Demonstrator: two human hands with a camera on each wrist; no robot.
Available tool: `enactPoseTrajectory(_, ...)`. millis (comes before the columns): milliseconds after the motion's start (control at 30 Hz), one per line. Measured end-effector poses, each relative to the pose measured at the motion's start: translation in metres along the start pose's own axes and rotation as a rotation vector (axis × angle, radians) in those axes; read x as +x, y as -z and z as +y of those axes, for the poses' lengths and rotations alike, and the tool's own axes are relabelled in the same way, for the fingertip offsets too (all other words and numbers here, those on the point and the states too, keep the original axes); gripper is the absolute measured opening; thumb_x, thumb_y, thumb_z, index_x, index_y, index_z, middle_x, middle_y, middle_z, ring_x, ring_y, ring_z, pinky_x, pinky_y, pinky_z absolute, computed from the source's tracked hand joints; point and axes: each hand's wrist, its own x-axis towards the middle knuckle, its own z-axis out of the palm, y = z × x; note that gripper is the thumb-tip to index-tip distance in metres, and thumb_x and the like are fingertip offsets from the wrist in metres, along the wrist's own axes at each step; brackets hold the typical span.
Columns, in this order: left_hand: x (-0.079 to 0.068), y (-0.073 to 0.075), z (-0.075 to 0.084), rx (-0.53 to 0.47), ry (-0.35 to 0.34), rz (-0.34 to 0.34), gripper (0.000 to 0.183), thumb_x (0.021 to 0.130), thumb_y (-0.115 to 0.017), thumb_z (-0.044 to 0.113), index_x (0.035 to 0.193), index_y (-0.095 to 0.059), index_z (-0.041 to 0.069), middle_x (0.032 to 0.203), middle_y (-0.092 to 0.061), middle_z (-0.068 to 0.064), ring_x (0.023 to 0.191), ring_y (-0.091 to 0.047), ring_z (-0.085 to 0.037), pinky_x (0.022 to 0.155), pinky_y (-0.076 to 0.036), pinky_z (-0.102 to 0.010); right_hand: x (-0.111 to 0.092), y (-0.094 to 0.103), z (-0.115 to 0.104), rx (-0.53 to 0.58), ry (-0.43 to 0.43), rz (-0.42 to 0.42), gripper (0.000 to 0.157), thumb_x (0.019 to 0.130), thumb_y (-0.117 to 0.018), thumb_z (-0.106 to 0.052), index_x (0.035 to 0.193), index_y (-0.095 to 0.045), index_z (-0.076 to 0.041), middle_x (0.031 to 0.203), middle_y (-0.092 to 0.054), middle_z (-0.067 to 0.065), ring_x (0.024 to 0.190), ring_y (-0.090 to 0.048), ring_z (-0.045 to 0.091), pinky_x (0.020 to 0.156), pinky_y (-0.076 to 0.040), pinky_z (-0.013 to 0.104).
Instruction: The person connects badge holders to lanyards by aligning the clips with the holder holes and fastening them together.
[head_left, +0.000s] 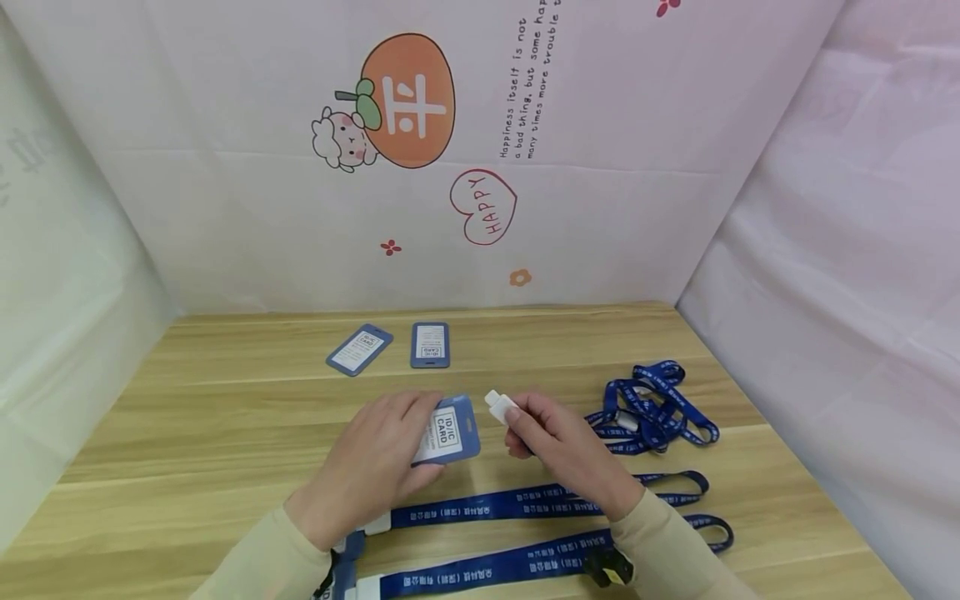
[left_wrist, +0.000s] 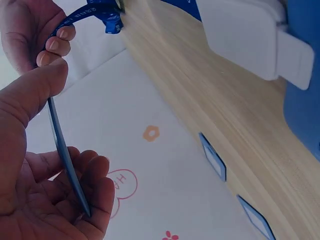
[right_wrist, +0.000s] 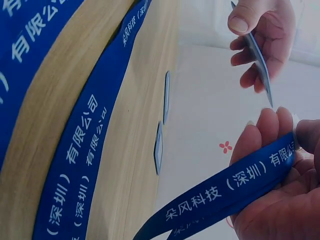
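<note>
My left hand [head_left: 375,454] grips a blue ID card holder [head_left: 467,417] by its edges. The holder's printed white insert faces up, and its slotted end points toward my right hand [head_left: 562,446]. Between thumb and fingers, that right hand pinches the white plastic clip [head_left: 502,407] of a lanyard, a small gap away from the slot. In the right wrist view the blue lanyard strap [right_wrist: 225,187] with white lettering runs across the right palm. Seen edge-on in the left wrist view, the card holder [left_wrist: 61,145] lies between the left thumb and fingers.
Two blue card holders [head_left: 360,350] [head_left: 430,363] lie at the back of the wooden table [head_left: 225,400]. Tangled blue lanyards [head_left: 660,412] are heaped at the right. Two lanyards [head_left: 480,508] [head_left: 465,573] stretch across the front, their white clips near blue holders partly hidden by the left arm.
</note>
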Motion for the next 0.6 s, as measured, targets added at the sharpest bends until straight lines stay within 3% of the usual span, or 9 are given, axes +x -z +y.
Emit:
enactPoseTrajectory(233, -0.0043, 0.0048, 0.0033, 0.013, 0.015, 0.024, 0.079, 0.088, -0.082, 0.051, 0.147, -0.056, 0.006, 0.135, -0.067, -0.010, 0.118, -0.064, -0.025, 0.104, -0.056, -0.044, -0.0015, -0.0012, -0.0008, -0.050, -0.034, -0.017, 0.033, 0.111, -0.049, -0.041, 0.119, -0.066, -0.014, 0.097, -0.068, 0.007, 0.073, -0.058, 0.018, 0.057, -0.051, 0.025)
enactPoseTrajectory(600, -0.0062, 0.0072, 0.0050, 0.030, 0.005, 0.041, 0.083, 0.084, -0.085, 0.051, 0.148, -0.055, 0.007, 0.134, -0.068, -0.008, 0.115, -0.065, -0.021, 0.102, -0.057, -0.040, -0.0040, -0.0045, -0.0022, -0.089, -0.032, -0.030, 0.032, 0.110, -0.050, -0.043, 0.107, -0.069, -0.017, 0.096, -0.070, 0.002, 0.064, -0.052, 0.014, 0.051, -0.042, 0.023)
